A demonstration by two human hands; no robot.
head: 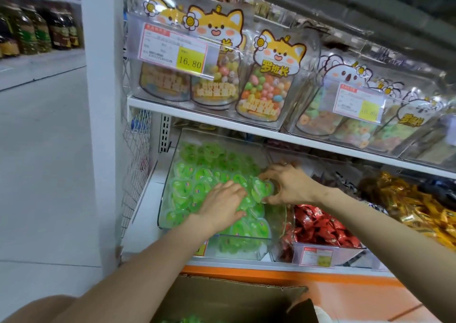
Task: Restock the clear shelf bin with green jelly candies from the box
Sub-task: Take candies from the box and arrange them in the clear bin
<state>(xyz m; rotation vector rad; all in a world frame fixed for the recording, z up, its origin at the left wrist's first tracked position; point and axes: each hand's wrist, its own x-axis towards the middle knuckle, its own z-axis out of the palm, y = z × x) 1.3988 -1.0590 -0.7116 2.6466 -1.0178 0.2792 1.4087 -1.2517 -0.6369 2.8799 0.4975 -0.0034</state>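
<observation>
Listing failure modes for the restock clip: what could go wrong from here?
1. The jellies are heaped to the low front rim of the bin; the left hand, pressing flat on them, could push some over the edge.
2. The right hand holds one jelly cup right at the bin's right wall; if that grip slips, the cup may drop among the red candies next door.

Green jelly candies [197,184] heaped in clear bin [172,155]

Shop aisle, price tags [172,47], shelved candy bins [266,95], bottled goods [37,31]
</observation>
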